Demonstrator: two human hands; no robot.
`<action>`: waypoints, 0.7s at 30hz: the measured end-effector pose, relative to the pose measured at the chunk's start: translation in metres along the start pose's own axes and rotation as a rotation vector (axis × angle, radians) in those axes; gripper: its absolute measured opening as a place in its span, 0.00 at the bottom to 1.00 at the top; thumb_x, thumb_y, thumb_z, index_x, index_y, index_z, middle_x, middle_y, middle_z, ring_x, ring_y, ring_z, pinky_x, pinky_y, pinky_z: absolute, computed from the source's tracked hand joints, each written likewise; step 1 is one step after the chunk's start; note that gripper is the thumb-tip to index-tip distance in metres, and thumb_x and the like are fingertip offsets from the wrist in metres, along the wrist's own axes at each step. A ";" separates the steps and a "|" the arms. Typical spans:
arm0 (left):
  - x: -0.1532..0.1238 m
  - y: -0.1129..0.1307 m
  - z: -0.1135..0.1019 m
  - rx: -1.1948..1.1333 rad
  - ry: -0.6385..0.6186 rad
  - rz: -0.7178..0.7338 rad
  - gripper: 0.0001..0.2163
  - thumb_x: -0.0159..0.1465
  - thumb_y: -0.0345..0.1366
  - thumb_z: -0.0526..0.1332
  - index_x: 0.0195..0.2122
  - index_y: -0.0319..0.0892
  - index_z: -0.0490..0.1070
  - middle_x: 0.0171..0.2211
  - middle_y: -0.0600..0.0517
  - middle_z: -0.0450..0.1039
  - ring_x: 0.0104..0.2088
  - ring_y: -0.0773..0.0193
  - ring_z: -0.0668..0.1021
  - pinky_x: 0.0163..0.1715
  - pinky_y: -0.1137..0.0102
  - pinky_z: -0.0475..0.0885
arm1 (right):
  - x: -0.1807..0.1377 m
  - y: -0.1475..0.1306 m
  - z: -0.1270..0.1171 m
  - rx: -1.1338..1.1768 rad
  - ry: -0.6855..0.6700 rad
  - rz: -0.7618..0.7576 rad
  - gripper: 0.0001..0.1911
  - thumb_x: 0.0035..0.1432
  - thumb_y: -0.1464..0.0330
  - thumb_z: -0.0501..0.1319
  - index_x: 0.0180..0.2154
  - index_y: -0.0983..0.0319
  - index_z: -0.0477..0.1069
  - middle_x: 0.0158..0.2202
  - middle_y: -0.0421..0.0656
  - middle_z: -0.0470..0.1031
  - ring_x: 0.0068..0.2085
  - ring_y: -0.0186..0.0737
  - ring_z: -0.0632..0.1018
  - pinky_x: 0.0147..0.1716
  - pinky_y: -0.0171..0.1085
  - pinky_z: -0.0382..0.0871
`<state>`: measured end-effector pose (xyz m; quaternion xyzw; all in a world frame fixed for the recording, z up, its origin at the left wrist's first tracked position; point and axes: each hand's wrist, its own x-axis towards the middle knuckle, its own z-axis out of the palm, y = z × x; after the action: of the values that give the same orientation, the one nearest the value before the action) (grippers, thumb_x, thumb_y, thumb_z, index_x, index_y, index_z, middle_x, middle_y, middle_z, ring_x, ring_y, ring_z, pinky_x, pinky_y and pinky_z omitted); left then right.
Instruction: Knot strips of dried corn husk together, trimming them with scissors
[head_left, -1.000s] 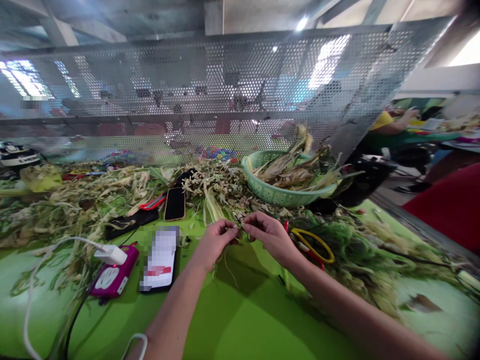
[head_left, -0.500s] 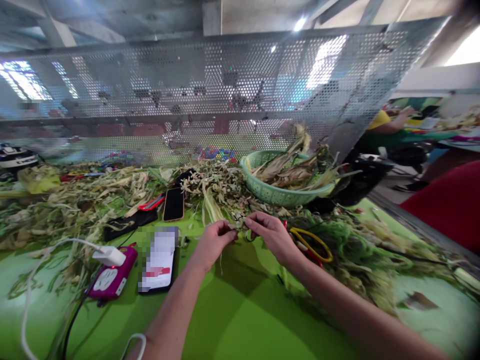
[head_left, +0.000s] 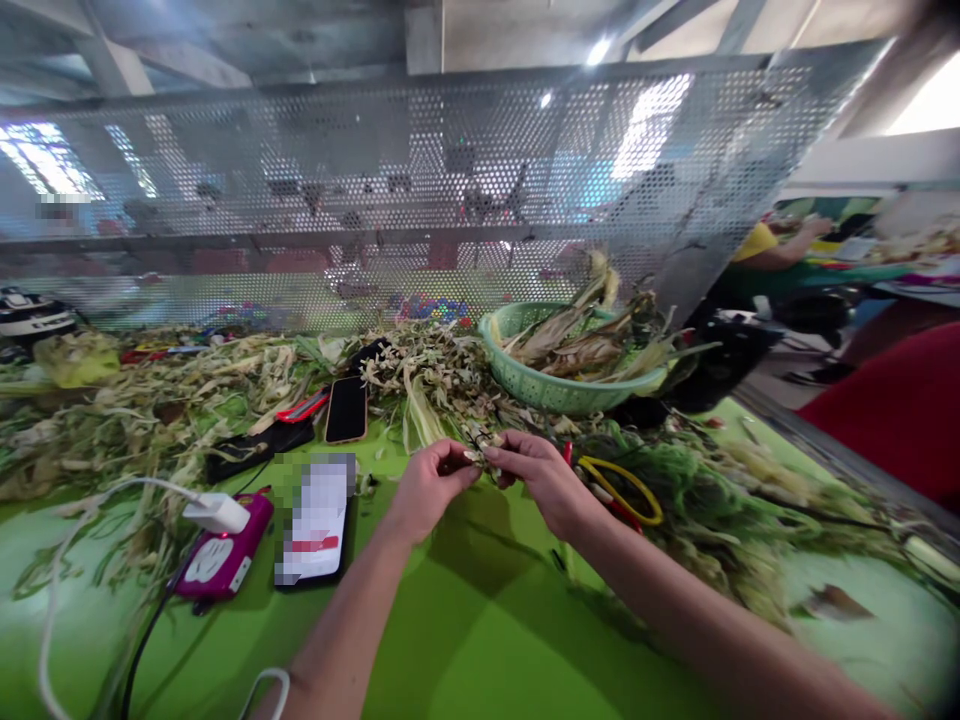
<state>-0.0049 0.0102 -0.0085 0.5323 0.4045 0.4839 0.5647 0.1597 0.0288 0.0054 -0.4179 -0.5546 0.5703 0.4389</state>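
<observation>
Above the green table my left hand (head_left: 429,492) and my right hand (head_left: 546,482) meet, fingertips almost touching. Between them is a small pale piece of dried corn husk (head_left: 474,456), with thin dark strands beside it. Both hands are closed in a pinch on this piece; its exact shape is too small to make out. Just beyond the fingers lies a long pale green husk strip (head_left: 421,405). To the right of my right hand rests a tool with yellow and red looped handles (head_left: 626,488), partly hidden by green fibres.
A green plastic basket (head_left: 517,385) holds dried husks. Heaps of husk shreds (head_left: 187,400) line the back. On the left are a lit phone (head_left: 319,520), a dark phone (head_left: 347,410), a red cutter (head_left: 304,405) and a purple power socket (head_left: 225,550). A perforated metal screen (head_left: 360,200) stands behind.
My right hand has turned slightly, its thumb now extended across towards the left fingertips. The left fingers have shifted a little to the right, and the hands are closer together.
</observation>
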 end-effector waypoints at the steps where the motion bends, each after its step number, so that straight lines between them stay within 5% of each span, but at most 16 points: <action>1: 0.000 0.001 0.000 -0.006 0.005 -0.004 0.13 0.53 0.41 0.67 0.34 0.38 0.72 0.29 0.53 0.71 0.32 0.67 0.71 0.36 0.72 0.65 | 0.000 -0.001 0.000 0.013 0.009 0.002 0.17 0.48 0.57 0.67 0.23 0.63 0.67 0.22 0.36 0.64 0.23 0.30 0.65 0.25 0.33 0.59; 9: 0.000 0.000 -0.002 -0.045 0.003 -0.117 0.14 0.56 0.44 0.65 0.37 0.38 0.73 0.33 0.50 0.74 0.35 0.64 0.73 0.41 0.68 0.66 | 0.004 -0.003 -0.003 -0.027 0.058 -0.047 0.17 0.47 0.56 0.67 0.24 0.63 0.67 0.22 0.36 0.65 0.23 0.30 0.65 0.25 0.33 0.59; 18: 0.000 -0.004 0.001 0.188 0.009 0.116 0.06 0.56 0.36 0.64 0.33 0.40 0.71 0.30 0.53 0.72 0.34 0.65 0.72 0.40 0.70 0.67 | 0.002 -0.001 0.000 0.020 0.024 0.012 0.18 0.49 0.56 0.65 0.23 0.63 0.66 0.21 0.36 0.64 0.24 0.31 0.66 0.25 0.33 0.59; 21: -0.001 0.000 0.002 0.203 -0.004 0.075 0.08 0.58 0.39 0.62 0.35 0.41 0.71 0.33 0.52 0.73 0.36 0.63 0.73 0.41 0.69 0.67 | 0.003 0.000 -0.001 -0.016 0.044 -0.010 0.18 0.48 0.56 0.66 0.23 0.63 0.66 0.21 0.36 0.63 0.24 0.31 0.65 0.25 0.33 0.59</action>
<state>-0.0031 0.0088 -0.0085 0.6025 0.4302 0.4601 0.4902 0.1594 0.0318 0.0052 -0.4309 -0.5514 0.5544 0.4505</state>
